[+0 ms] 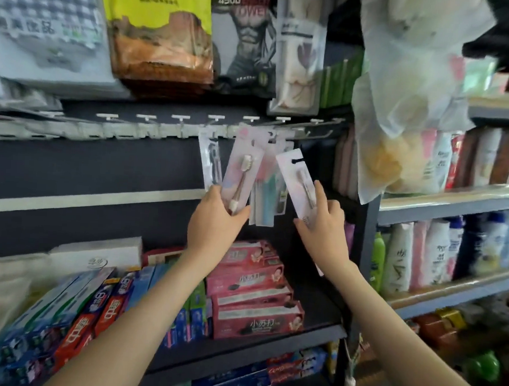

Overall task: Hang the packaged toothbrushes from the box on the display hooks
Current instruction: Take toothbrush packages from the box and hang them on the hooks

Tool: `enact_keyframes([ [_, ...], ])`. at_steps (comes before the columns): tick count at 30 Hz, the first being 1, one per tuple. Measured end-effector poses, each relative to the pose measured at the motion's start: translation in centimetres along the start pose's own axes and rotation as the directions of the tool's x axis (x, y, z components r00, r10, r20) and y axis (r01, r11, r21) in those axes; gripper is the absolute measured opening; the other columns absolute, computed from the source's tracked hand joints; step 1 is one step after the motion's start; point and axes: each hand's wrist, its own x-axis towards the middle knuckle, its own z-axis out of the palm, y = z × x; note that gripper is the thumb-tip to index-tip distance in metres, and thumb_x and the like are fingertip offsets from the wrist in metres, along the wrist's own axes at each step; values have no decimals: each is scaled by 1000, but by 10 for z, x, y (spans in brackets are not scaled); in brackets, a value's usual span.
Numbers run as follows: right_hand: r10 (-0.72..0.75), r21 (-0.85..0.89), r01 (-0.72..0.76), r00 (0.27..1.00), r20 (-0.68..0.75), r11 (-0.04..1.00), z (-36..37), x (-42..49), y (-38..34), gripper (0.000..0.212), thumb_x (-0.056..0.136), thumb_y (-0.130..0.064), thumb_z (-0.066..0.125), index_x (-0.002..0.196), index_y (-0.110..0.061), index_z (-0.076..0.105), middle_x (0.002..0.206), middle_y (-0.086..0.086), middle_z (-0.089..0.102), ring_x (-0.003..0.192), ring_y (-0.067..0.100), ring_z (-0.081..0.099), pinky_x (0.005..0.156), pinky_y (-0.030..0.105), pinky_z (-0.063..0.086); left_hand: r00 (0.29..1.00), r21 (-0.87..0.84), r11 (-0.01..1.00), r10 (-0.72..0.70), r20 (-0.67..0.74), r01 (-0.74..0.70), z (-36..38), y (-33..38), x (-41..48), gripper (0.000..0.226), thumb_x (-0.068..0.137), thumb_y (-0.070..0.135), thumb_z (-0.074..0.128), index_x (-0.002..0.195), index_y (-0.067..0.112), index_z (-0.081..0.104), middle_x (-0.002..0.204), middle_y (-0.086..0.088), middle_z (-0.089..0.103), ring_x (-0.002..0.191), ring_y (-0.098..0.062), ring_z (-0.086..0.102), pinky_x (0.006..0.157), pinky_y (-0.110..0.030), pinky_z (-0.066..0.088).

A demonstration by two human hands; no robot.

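Left hand (216,217): its fingers are gripping the lower end of a pink toothbrush pack (242,168), whose top is reaching the hook rail (251,120).
Right hand (325,226): its fingers are pinching a pale toothbrush pack (296,180), which is tilting left just below the rail.
Hanging packs (264,199): dangling between the two held packs.
Toothpaste boxes (254,290): lying stacked on the shelf below.

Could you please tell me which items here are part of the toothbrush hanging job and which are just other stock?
Job:
left hand holding pink toothbrush pack
right hand holding white toothbrush pack
display hooks
hung toothbrush packs

Not the job:
pink toothpaste boxes
shampoo bottles
plastic bag
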Motion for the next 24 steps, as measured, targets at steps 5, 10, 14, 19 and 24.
enact_keyframes([
  [5, -4, 39, 5, 1000, -31, 999, 22, 30, 21, 77, 87, -7, 60, 151, -26, 22, 106, 5, 34, 95, 21, 31, 84, 33, 33, 999, 46, 999, -15, -29, 16, 37, 8, 29, 57, 87, 41, 66, 130, 9, 45, 94, 3, 54, 76, -17, 51, 61, -29, 40],
  [10, -50, -10, 50, 999, -18, 999, 38, 60, 29, 73, 91, -10, 57, 152, -24, 20, 113, 13, 39, 100, 27, 39, 81, 35, 41, 998, 86, 996, -32, -51, 36, 58, 5, 44, 53, 87, 44, 66, 121, 8, 47, 90, 1, 54, 74, -19, 54, 58, -30, 41],
  [14, 21, -43, -22, 1000, -11, 999, 49, 87, 31, 72, 93, -16, 56, 152, -25, 15, 115, 13, 35, 103, 28, 39, 73, 41, 50, 996, 84, 994, -68, -61, 73, 66, 1, 48, 53, 87, 45, 65, 121, 9, 47, 84, 3, 53, 69, -17, 55, 53, -29, 40],
  [19, 111, -60, -108, 993, 50, 992, 59, 112, 36, 71, 94, -19, 55, 150, -29, 12, 124, 14, 33, 110, 29, 35, 73, 40, 51, 989, 41, 989, -138, -43, 140, 79, -7, 49, 41, 86, 45, 66, 105, 14, 46, 74, 5, 50, 62, -11, 54, 49, -27, 42],
  [24, 173, -25, -171, 974, 144, 985, 68, 114, 26, 74, 93, -32, 58, 151, -22, 13, 140, 16, 27, 128, 33, 32, 99, 44, 42, 991, 67, 990, -121, -55, 125, 83, -8, 50, 41, 86, 44, 66, 107, 15, 47, 76, 6, 52, 66, -15, 57, 56, -35, 51],
])
